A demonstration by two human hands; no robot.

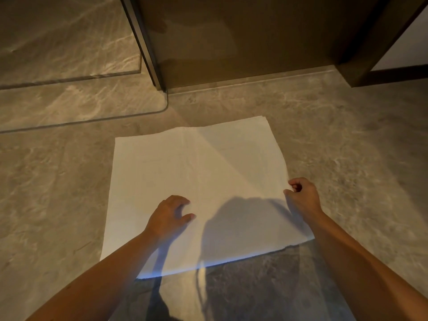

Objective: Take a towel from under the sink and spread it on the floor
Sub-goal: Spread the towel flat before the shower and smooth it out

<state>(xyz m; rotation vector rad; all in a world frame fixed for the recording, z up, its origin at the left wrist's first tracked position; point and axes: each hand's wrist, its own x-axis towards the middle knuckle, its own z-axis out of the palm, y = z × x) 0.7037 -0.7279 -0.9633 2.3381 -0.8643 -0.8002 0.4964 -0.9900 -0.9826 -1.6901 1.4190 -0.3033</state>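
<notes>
White towel spread on the floor

The towel point(185, 181) lies flat and open on the grey marbled floor point(347, 135), roughly rectangular, with faint fold creases and a shadow across its near part.

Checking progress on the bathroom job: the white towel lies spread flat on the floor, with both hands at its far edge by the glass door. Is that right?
Not quite. The white towel does lie spread on the floor, but the head view shows the hands nearer the person: the left hand over the towel's near half, the right hand at its right edge, not at the far edge.
</notes>
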